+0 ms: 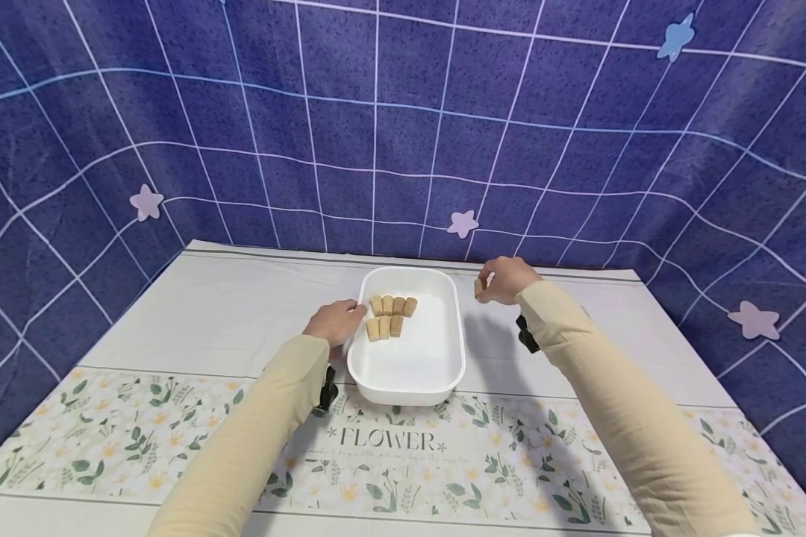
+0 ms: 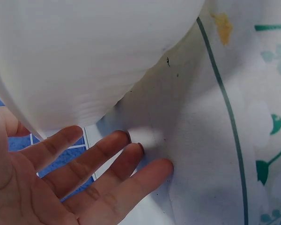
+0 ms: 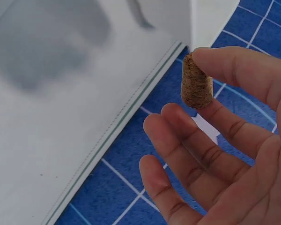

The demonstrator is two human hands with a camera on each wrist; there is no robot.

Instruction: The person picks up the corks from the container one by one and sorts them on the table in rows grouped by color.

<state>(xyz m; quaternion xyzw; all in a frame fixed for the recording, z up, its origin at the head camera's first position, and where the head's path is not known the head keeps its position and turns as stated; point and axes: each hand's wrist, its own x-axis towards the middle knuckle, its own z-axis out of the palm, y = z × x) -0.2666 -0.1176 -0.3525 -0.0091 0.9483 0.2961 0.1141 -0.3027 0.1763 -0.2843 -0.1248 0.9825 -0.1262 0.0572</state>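
Note:
My right hand (image 1: 508, 280) pinches a tapered cork stopper (image 3: 196, 82) between thumb and index finger; in the right wrist view its other fingers are spread below. In the head view this hand is in the air to the right of a white rectangular tray (image 1: 436, 373). Several similar cork stoppers (image 1: 384, 327) lie in two short rows in the tray's upper left part. At the tray's left side, my left hand (image 1: 333, 322) holds the rim, thumb over the edge. The left wrist view has the index fingertip (image 2: 74, 133) against the outer wall and the other fingers loosely extended.
A white table cover (image 1: 242, 306) with a floral band (image 1: 141, 432) lies under the tray. Behind it and at both sides hangs a blue gridded cloth (image 1: 403, 149) with star shapes. A dark device (image 1: 327, 389) is on the left wrist, another (image 1: 527, 333) on the right.

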